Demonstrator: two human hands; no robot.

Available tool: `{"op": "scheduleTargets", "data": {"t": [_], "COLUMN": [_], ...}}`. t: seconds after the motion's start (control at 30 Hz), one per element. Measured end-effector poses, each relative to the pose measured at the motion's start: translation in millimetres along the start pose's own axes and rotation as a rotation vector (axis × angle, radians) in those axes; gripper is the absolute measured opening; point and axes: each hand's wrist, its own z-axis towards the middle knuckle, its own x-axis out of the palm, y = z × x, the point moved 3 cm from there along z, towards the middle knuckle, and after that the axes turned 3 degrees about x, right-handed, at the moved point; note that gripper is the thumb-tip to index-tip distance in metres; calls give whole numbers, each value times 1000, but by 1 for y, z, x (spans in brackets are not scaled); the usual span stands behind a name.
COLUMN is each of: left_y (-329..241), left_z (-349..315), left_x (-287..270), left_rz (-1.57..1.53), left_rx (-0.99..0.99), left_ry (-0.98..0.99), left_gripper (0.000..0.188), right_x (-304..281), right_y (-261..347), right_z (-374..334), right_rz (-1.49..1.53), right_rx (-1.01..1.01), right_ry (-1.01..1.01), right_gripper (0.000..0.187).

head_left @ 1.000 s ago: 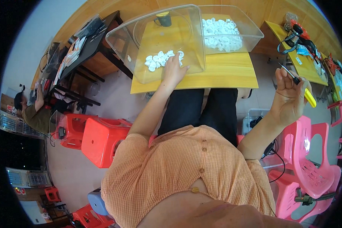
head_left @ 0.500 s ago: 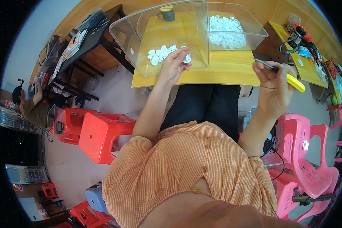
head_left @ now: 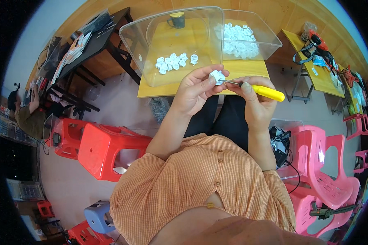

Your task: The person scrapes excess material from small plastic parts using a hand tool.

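A small white plastic piece (head_left: 216, 76) is pinched between the thumb and fingers of my left hand (head_left: 192, 94). My right hand (head_left: 258, 107) is wrapped round a yellow-handled screwdriver (head_left: 269, 93). Its thin metal shaft points left, and the tip meets the white piece; whether it sits in a hole or on a screw is too small to tell. Just beyond my left hand, a clear plastic bin (head_left: 129, 29) holds several similar white pieces (head_left: 171, 63). Behind and to the right, a second clear bin (head_left: 270, 45) contains a large heap of them (head_left: 240, 41).
Both bins are on a yellow table (head_left: 245, 68). A dark mug (head_left: 177, 20) shows through the near bin. Red stools (head_left: 106, 149) stand at my left, pink chairs (head_left: 331, 179) at my right. Another person (head_left: 32, 116) is at the far left by a black table (head_left: 106, 38).
My right hand has swung left with the screwdriver, bringing its tip to the white piece. My left hand has moved right and nearer with the piece, away from the near bin.
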Motion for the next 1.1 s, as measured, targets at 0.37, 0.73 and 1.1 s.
{"op": "scheduleTargets", "data": {"t": [0.37,0.73,1.1], "left_y": [15,18,27], "left_z": [4,7,9], "left_x": [-12,-19,-16], "left_rz": [89,331,267], "left_rx": [-21,12,-30], "left_ry": [-90,-133,-52], "left_gripper": [31,35,42], "right_x": [-5,-11,-16], "right_y": [-17,-29,-29], "right_z": [10,17,15], "right_rz": [128,278,275], "right_rx": [69,120,167], "right_ry": [-74,-91,-100], "right_gripper": [12,12,13]}}
